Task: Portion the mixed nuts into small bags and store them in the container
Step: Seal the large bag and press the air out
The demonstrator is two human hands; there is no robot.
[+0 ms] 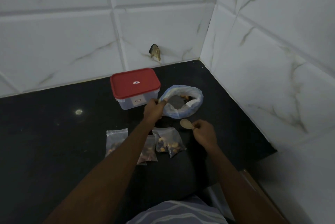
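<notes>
Black table, with the red-lidded container closed at the back and the big nut bag just right of it. Filled small bags lie nearer me. My left hand pinches the big bag's near rim. My right hand grips the spoon, its bowl aimed at the bag mouth just ahead.

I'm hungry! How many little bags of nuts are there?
3 bags: one left of the left arm, one half under it, one right of it. Others may hide.
</notes>
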